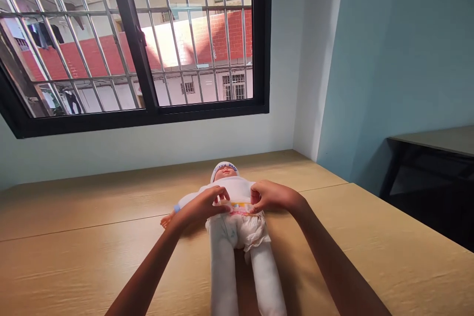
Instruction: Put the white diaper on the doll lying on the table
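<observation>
Doll (237,237) lies face up on the table (74,237) in front of you, head toward the far wall, legs stretching toward you and off the near edge of the view. It wears a white body suit, a white cap and a white diaper (240,229) with a coloured band across the waist.

Your view takes in, from largest to smallest: a wide barred window (129,39) with a black frame on the far wall, showing red brick buildings outside; the pale wooden table, made of two tops joined by a seam; a dark table (433,177) off to the right against the blue wall; then the doll.

Your left hand (202,205) rests on the doll's waist from the left, fingers curled and pinching the left end of the diaper band. Your right hand (270,196) mirrors it from the right, fingers bent and gripping the right end of the band. Both hands are close together, touching the doll's belly.
</observation>
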`<state>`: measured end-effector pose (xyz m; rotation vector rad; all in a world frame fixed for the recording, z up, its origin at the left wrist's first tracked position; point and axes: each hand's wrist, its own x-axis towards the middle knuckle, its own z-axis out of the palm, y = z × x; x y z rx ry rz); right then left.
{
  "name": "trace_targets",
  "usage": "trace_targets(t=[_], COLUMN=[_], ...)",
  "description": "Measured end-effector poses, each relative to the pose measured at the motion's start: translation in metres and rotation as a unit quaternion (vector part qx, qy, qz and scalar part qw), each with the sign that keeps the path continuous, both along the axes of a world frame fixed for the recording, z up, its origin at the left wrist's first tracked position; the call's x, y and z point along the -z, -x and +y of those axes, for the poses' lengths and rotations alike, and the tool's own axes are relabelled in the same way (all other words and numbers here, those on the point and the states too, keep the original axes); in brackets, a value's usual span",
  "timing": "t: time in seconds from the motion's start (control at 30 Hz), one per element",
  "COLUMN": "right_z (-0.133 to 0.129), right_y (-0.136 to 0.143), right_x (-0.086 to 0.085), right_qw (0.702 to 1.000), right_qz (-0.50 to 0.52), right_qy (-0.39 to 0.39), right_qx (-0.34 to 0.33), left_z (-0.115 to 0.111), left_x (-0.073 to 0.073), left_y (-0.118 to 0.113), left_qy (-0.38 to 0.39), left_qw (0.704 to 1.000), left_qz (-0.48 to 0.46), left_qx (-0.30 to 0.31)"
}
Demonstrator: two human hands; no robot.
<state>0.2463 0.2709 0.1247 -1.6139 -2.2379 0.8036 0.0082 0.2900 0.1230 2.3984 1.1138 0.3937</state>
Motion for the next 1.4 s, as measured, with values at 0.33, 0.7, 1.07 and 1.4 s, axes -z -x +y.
trace_targets(t=[0.33,0.7,1.07,1.4], right_z=[-0.005,0.003,0.002,0.0], right_y=[0.024,0.008,0.004,0.01], right_x=[0.0,0.003,0.0,0.0], right_qw=[0.994,0.994,0.994,0.991], right_qz=[-0.101,-0.102,-0.106,-0.13], right_qy=[-0.02,-0.03,-0.001,0.006], right_qx=[0.041,0.008,0.006,0.014], left_z=[-0.001,-0.006,-0.004,0.013], left_x=[0.001,-0.005,0.006,0.024], left_y=[-0.007,-0.005,-0.006,-0.007], left_qy=[-0.047,-0.004,-0.046,-0.028], left_qw=[0.998,1.0,0.998,0.999], left_qz=[-0.006,0.025,0.013,0.004], left_qx=[-0.047,-0.007,0.032,-0.026])
